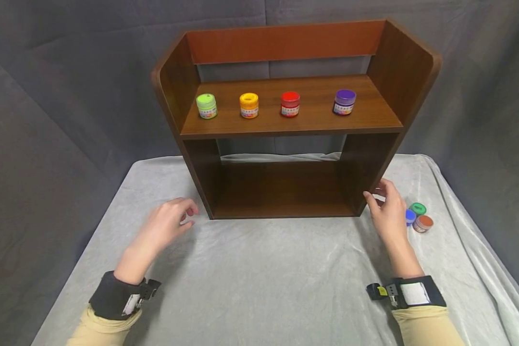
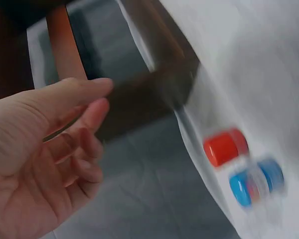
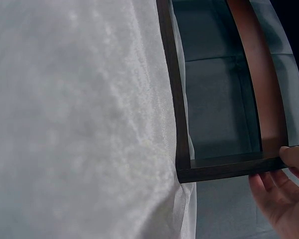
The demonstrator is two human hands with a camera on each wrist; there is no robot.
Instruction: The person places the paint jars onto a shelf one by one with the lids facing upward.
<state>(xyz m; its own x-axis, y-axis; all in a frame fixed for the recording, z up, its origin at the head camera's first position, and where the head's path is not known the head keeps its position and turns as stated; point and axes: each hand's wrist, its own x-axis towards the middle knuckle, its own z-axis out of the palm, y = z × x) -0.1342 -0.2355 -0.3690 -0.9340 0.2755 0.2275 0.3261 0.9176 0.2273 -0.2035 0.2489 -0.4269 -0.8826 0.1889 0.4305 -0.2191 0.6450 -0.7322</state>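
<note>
A dark brown wooden shelf unit [image 1: 277,86] stands on the grey cloth. Along its upper board sit paint jars: light green [image 1: 206,106], yellow [image 1: 249,105], red [image 1: 290,105] and purple [image 1: 344,102]. My right hand [image 1: 389,211] grips the low front edge of the right side panel; the right wrist view shows thumb and fingers on opposite sides of the wood. My left hand [image 1: 166,223] hovers just left of the unit, apart from it, fingers loosely bent around nothing. In the left wrist view its thumb and forefinger come close together.
Right of the unit, beside my right hand, cluster a blue jar [image 1: 410,217], a green jar [image 1: 418,208] and an orange-brown jar [image 1: 423,224]. Grey curtains [image 1: 69,96] hang behind and at both sides. The unit's lower compartment [image 1: 281,187] faces me.
</note>
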